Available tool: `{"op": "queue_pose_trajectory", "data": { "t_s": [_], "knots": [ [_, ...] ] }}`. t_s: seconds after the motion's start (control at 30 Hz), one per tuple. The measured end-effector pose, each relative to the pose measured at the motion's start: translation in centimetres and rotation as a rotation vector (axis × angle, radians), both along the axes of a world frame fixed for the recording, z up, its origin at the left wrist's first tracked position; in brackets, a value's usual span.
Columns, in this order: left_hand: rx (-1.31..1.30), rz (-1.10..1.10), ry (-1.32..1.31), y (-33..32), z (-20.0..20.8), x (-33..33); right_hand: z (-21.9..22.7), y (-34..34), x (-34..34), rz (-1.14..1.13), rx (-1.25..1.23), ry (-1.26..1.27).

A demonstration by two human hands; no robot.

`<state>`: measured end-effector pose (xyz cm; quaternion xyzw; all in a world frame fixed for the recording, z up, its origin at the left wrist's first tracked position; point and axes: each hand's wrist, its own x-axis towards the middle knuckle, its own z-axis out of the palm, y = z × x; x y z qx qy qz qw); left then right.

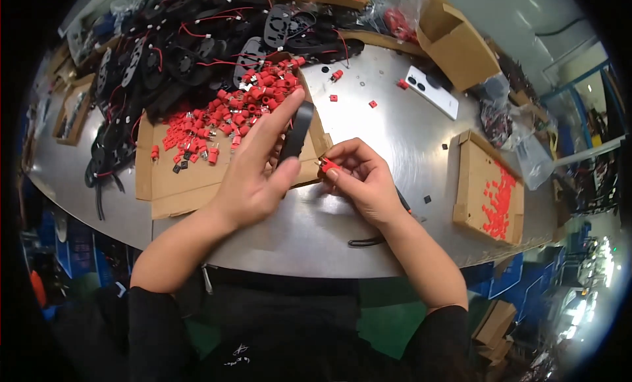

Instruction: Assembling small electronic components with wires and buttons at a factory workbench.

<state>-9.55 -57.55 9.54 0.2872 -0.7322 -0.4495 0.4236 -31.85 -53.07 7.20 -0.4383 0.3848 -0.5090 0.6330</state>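
Observation:
My left hand [253, 178] is raised over the front of a cardboard tray, its fingers upright and its thumb apart. Between them it holds a black curved band [298, 128], seen almost edge-on; its exact kind I cannot make out. To the right, my right hand [362, 181] pinches a small red connector [330, 165] with metal prongs between thumb and fingers, by the tray's right front corner. Many similar red connectors [263, 92] lie heaped in the cardboard tray [191, 191], along with a few small black square pieces [181, 165].
Black molded parts with red wires [191, 59] pile up at the back left. A shallow box of red pieces [464, 211] stands right. A white phone [431, 92] and an open carton [457, 46] are farther back. A black-handled tool [366, 242] lies beneath my right forearm.

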Motion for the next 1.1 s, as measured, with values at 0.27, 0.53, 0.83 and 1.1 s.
{"op": "queue_pose_trajectory", "data": {
  "t_s": [0.27, 0.53, 0.83, 1.1],
  "knots": [
    [-0.164, 0.003, -0.198, 0.6, -0.8, -0.5, -0.1, 1.4, 1.4, 0.02, -0.154, 0.128],
    [0.008, 0.003, -0.079, 0.9, -2.3, -0.9, 0.4, 1.6, 1.9, -0.006, -0.193, 0.374],
    [-0.309, 0.007, -0.115, 0.9, -1.2, -1.6, 0.4, 1.7, 1.8, 0.011, -0.146, 0.303],
    [-0.238, -0.013, -0.01, 2.1, -1.2, -1.6, 0.9, 2.5, 3.2, 0.023, -0.069, 0.003]
  ]
}}
